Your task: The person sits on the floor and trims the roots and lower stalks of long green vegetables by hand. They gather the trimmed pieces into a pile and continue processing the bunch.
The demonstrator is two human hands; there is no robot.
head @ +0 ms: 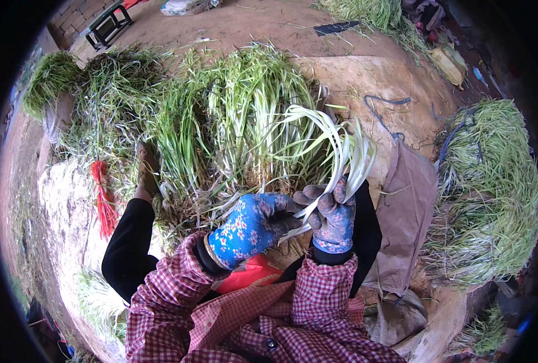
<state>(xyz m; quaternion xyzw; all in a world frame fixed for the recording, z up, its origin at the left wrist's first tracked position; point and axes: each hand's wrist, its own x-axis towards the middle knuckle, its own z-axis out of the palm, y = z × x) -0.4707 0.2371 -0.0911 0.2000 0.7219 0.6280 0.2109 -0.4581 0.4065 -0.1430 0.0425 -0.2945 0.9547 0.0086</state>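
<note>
My right hand [334, 211], in a flowered glove with grey-coated fingers, grips a small bunch of pale leafy stalks [334, 136]. Their long leaves arch over above the fingers, and the white lower ends point down to the left. Thumb and fingers of my left hand [255, 229], gloved in bright blue with flowers, pinch these lower ends. Just beyond both hands lies a wide heap of green-leaved stalks [259, 109], leaf tips pointing away from me and roots towards me. A few loose stalks lie along its near edge.
A tied bundle of red strips [103, 199] lies left of my leg. At right are a brown cloth sack [405, 218], a blue-grey strap [375, 111] and a large pile of stalks [487, 195]. A low bench [107, 25] stands far left.
</note>
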